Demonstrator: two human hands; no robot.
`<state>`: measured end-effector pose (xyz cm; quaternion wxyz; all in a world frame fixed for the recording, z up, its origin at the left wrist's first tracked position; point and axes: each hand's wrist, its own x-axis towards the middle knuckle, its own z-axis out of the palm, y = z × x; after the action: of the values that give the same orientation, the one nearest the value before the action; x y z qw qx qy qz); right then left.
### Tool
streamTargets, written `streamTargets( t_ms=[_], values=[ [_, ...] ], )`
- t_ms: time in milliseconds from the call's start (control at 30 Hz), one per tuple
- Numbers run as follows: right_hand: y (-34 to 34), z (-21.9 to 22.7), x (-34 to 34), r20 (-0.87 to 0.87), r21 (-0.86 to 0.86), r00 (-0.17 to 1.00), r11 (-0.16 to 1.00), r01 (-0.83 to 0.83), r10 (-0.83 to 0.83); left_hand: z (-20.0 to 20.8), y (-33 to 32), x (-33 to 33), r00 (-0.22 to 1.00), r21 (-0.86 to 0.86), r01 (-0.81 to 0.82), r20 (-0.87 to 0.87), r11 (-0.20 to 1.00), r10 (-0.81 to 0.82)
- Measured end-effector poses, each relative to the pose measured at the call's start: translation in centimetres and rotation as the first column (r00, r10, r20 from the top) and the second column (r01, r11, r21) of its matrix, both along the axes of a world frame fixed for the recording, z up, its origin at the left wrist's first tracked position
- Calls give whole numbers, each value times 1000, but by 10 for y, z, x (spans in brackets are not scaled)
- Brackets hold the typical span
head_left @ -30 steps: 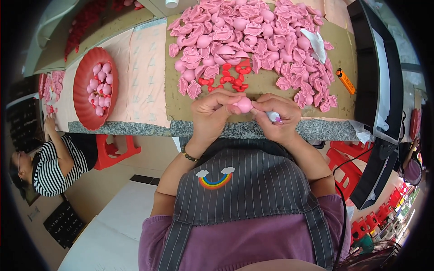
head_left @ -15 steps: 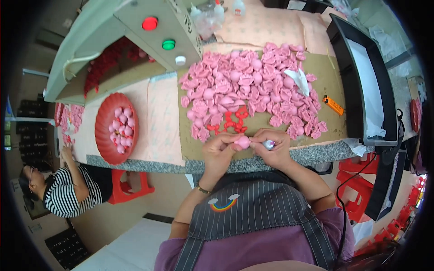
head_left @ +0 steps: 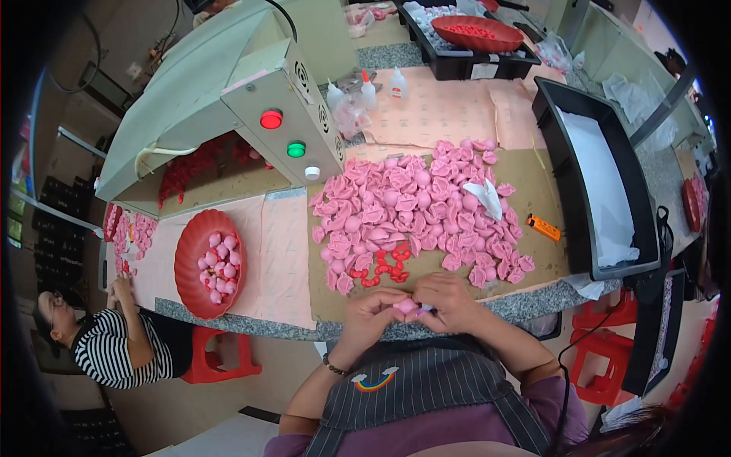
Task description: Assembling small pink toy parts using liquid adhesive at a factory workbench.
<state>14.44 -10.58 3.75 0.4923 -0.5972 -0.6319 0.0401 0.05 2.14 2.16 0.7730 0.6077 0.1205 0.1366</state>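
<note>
Close to the bench's front edge, my left hand (head_left: 371, 312) pinches a small pink rounded piece (head_left: 405, 305) between thumb and fingers. My right hand (head_left: 449, 303) is closed beside it, its fingertips against the same piece. A small white bottle with a purplish part (head_left: 427, 308) is tucked in my right hand, mostly covered by the fingers. Just beyond my hands lie several red curled pieces (head_left: 392, 266). Behind them spreads a big pile of pink petal-like cups and balls (head_left: 419, 202), with a crumpled white tissue (head_left: 484, 199) on its right side.
A red fluted bowl (head_left: 186, 263) of pink balls stands left, below a grey-green machine (head_left: 251, 99) with buttons. An orange cutter (head_left: 544, 228) lies right, next to a black tray (head_left: 647, 228). Squeeze bottles (head_left: 397, 82) stand behind. Another person (head_left: 114, 343) sits far left.
My view has tilted, so the bench sits lower and more of its back shows. My right fingers have closed in nearer the pink piece, covering more of the white bottle.
</note>
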Motion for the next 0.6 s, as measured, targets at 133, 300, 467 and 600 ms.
streamTargets(
  t_ms=[133,300,467,600],
  values=[
    [-4,-2,1,-7,-68,999,997,-35,35,1,3,1,995,112,96,-28,989,-93],
    [0,-4,1,67,13,997,999,-39,38,0,2,-1,995,80,93,-25,992,-92],
    [0,-7,2,47,-12,996,997,-70,70,-4,4,1,997,138,83,-6,987,-83],
    [-1,-9,3,122,-74,989,994,-80,89,-3,4,1,996,96,84,-47,992,-80]
  ],
)
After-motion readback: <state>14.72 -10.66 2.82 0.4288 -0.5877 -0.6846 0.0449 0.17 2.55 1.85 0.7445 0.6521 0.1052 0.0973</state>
